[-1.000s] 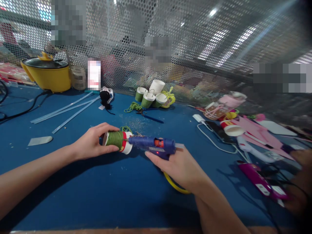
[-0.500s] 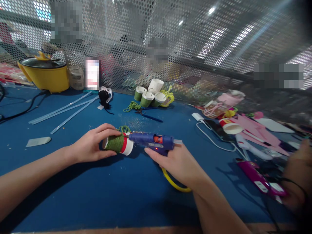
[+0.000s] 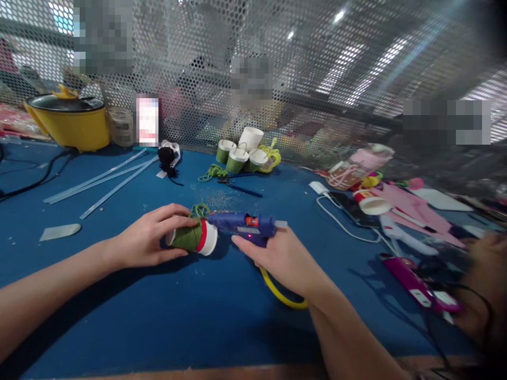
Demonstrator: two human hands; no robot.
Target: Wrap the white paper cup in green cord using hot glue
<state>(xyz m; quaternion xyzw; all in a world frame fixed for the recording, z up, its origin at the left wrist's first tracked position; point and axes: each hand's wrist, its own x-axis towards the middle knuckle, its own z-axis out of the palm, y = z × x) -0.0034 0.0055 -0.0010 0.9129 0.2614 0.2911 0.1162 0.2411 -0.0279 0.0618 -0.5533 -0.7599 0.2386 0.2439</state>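
My left hand (image 3: 152, 236) grips a paper cup (image 3: 206, 238) that lies on its side, its white rim facing right. Green yarn is wrapped around most of the cup, and a red band shows beside the rim. In my right hand (image 3: 285, 258) is a blue glue gun (image 3: 241, 224) with a lit red light and a clear glue stick out of its back. Its nozzle points left, just behind the cup; whether it touches the yarn is hidden. Loose green yarn (image 3: 200, 210) lies behind the cup. A yellow cord (image 3: 279, 295) hangs below my right hand.
Yarn-wrapped cups (image 3: 237, 159) and pliers (image 3: 241, 188) are at the back. Clear glue sticks (image 3: 114, 184), black yarn (image 3: 168, 157) and a yellow pot (image 3: 69, 124) are left. To the right lie a phone (image 3: 352, 208), a purple power strip (image 3: 415, 285) and another person's hand (image 3: 481, 274).
The cup has turned slightly, showing more of its red band and rim, and the glue gun's nozzle has moved behind it. The view has shifted a little. Both hands keep their holds.
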